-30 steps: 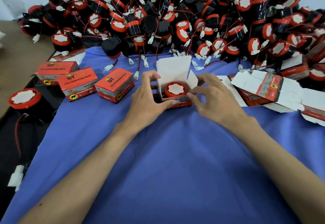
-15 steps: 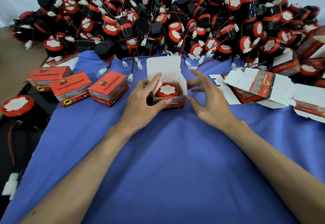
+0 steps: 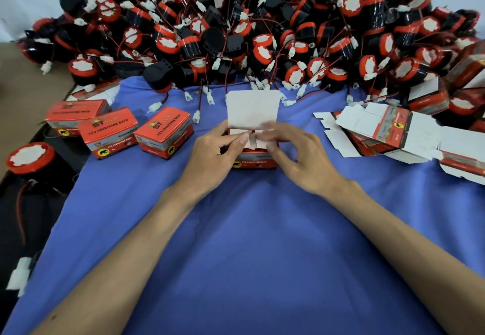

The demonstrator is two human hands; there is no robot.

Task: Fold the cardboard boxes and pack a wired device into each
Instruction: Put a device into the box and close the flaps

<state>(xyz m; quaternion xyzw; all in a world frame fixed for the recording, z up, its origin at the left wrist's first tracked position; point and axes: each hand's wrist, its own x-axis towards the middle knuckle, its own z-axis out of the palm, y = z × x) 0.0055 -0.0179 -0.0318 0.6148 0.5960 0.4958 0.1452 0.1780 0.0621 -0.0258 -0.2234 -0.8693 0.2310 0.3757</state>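
Head view. Open box (image 3: pixel 254 160) at centre of blue cloth (image 3: pixel 249 242), just in front of heap of wired devices (image 3: pixel 262 32); lid flap (image 3: pixel 253 108) upright, white inside facing the camera, not yet tucked. Two side flaps (image 3: pixel 251 142) folded inward across the mouth, almost meeting. Packed device judged to be inside, hidden except for a red sliver (image 3: pixel 252 132) in the gap. Left hand (image 3: pixel 212 156) curled round left end of open box, thumb laid flat on left side flap. Right hand (image 3: pixel 301 158) at right end, fingertips motion-blurred over right side flap; pressing or pinching not determinable. Three closed boxes (image 3: pixel 164 132) in a row to the left, well apart from the hands; flat unfolded blanks (image 3: pixel 380 129) stacked to the right. Failure modes, as judged from here. First: lead or white connector trapped between side flaps and lid, caused by wire not fully stowed; position of lead unverifiable, so check before closing. Second: side flaps springing up on release, caused by lifting both hands at once; keep one thumb down while bringing lid over. Third: lid tongue buckling or riding outside front wall, caused by uneven pressure or misaligned tuck. Fourth: loose connectors (image 3: pixel 288 103) from heap, lying just behind lid flap, catching in the hinge line during closure; clear if fouling.
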